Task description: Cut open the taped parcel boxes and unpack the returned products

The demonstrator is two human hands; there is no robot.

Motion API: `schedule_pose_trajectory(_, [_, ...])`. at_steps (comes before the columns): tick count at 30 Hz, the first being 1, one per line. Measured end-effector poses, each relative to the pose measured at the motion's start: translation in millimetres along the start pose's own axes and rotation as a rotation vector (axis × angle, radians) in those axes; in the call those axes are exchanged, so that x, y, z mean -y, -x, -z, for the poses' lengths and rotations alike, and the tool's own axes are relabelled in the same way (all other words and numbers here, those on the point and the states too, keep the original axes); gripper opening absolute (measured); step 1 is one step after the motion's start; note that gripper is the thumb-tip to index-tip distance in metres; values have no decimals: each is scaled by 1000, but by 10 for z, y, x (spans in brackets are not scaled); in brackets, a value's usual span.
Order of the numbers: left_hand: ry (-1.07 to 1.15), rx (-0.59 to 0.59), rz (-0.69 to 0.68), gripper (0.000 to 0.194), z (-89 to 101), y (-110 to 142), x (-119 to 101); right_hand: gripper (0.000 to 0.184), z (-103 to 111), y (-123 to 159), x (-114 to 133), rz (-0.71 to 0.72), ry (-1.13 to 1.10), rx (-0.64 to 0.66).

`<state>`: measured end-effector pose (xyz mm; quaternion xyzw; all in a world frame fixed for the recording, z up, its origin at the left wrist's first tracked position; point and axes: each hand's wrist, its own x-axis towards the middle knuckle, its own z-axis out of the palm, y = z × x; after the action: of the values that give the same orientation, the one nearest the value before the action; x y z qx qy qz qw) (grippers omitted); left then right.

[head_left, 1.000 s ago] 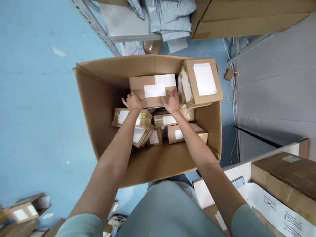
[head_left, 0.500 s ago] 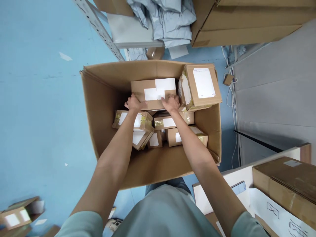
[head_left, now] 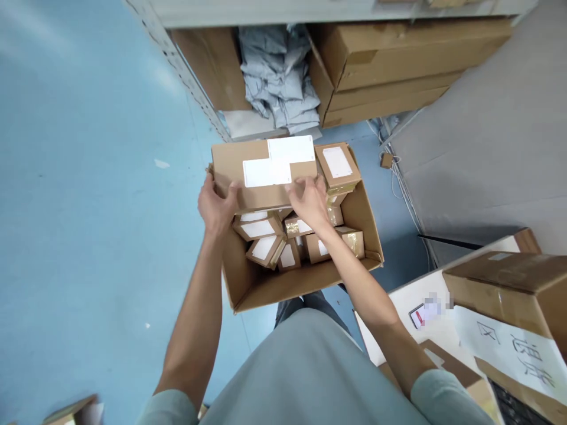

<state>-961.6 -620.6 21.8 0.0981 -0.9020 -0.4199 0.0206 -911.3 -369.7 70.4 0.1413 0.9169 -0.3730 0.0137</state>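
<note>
Between my two hands is a brown cardboard box (head_left: 228,162) with white labels on its top, held above a large open carton (head_left: 274,289). My left hand (head_left: 217,203) grips the box's left end, thumb on top. My right hand (head_left: 310,200) is closed on its near right edge. Below, the carton holds several smaller taped parcels, among them a labelled parcel (head_left: 266,249) on the left and another parcel (head_left: 316,248) toward the right. A taller labelled box (head_left: 339,168) stands in the carton's right corner, beside the held box. The held box hides the carton's far left part.
A metal shelf (head_left: 177,65) at the back holds grey plastic mailers (head_left: 279,77) and long cartons (head_left: 398,59). Cables (head_left: 405,195) run along the right wall. At the lower right, a white desk (head_left: 425,283) bears a phone (head_left: 423,313) and a big box (head_left: 491,289).
My hands have raised the labelled box from inside the large carton to above its rim, nearer the camera. The view has shifted, showing more of the shelf.
</note>
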Motion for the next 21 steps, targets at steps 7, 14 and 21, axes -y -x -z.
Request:
schedule_pose_trajectory(7, [204, -9, -151, 71, 736, 865, -1279, 40, 1432, 1274, 59, 46, -143, -290])
schedule_pose_trajectory(14, [333, 234, -400, 64, 223, 1745, -2517, 50, 2637, 2850, -463, -112, -115, -645])
schedule_pose_trajectory(21, [475, 631, -660, 70, -496, 3632, -3710, 66, 3472, 5007, -1402, -306, -53, -929])
